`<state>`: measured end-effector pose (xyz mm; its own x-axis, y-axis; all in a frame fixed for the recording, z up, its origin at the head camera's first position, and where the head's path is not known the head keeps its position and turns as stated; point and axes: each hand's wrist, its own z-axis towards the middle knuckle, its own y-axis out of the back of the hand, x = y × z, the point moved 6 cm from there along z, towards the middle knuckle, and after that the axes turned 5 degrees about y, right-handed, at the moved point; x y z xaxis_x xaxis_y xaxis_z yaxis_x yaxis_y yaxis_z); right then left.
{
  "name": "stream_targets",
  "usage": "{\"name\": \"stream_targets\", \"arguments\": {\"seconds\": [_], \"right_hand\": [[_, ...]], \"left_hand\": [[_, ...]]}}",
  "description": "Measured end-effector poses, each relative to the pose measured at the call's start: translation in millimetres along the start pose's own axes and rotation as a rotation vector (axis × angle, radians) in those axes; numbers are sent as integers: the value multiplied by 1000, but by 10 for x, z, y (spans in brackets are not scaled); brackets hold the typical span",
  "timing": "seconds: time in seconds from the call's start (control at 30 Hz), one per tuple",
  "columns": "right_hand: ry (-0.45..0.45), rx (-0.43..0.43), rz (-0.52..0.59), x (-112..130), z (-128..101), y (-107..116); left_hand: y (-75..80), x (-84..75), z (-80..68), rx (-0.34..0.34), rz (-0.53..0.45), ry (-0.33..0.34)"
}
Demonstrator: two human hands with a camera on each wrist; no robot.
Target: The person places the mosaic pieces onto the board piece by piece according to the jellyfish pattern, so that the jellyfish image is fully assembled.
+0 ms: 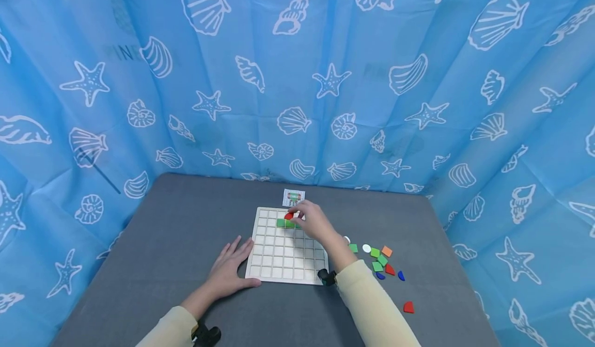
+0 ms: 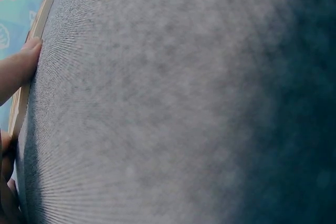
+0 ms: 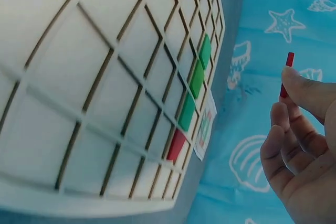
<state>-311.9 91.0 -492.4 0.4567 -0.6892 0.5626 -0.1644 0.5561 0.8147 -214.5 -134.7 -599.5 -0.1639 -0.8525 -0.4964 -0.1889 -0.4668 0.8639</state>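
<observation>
In the head view, the right hand (image 1: 315,222) is reaching across the board (image 1: 268,261) and pinching a red piece (image 1: 289,216) between thumb and fingertips, so the piece is lying just left of the hand, at the far side of the green row (image 1: 281,223) as seen from here; this view alone is not settling its height. The row is running left to right near the board's far edge, its right end hiding behind the hand. The left hand (image 1: 229,269) is resting with fingers extended and spread, gripping nothing, at the board's left edge, farther from the piece than the right. A printed card (image 1: 294,198) is lying just beyond the far edge. The right forearm is crossing the board's right side, between the row and the loose pieces (image 1: 375,252), which are lying to the right on the table (image 1: 446,290). In the left wrist view, a fingertip is touching the board's side, and blurred cloth is filling most of the rest. In the right wrist view, the held piece is showing edge-on as a narrow upright strip, slightly tilted, apart from the board; that gap seems the relation that matters most. A second red piece (image 3: 176,146) is sitting at the row's end nearest this camera.
</observation>
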Motion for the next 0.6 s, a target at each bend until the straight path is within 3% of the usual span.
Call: {"name": "stream_targets", "arguments": {"seconds": [0.47, 0.6], "right_hand": [[-52, 93, -28, 26, 249, -470], [-67, 90, -98, 25, 304, -575]], "left_hand": [[20, 12, -13, -10, -5, -8], [15, 21, -25, -4, -22, -15]]}}
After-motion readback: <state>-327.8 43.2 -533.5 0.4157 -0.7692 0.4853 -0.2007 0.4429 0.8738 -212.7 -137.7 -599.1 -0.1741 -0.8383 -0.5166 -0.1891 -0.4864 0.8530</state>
